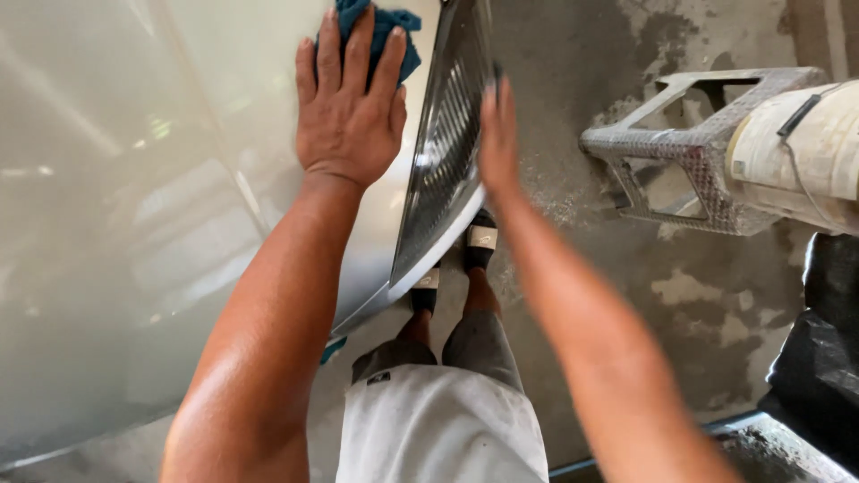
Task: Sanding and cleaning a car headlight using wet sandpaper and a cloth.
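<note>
The left hand [347, 107] lies flat with its grip spread, fingers pressing a blue cloth [380, 31] against the pale, glossy car body [134, 224] at twelve o'clock in the view. The right hand [497, 134] is blurred, its grip open and fingers straight, its edge against the chrome grille [443, 152] just beside the cloth at one o'clock. A metal step [689, 152] stands on the stained concrete floor [573, 72] at three o'clock.

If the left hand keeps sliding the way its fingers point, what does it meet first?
The left hand lies flat on the pale car panel; its fingertips already touch the blue cloth, so that comes first.
</note>
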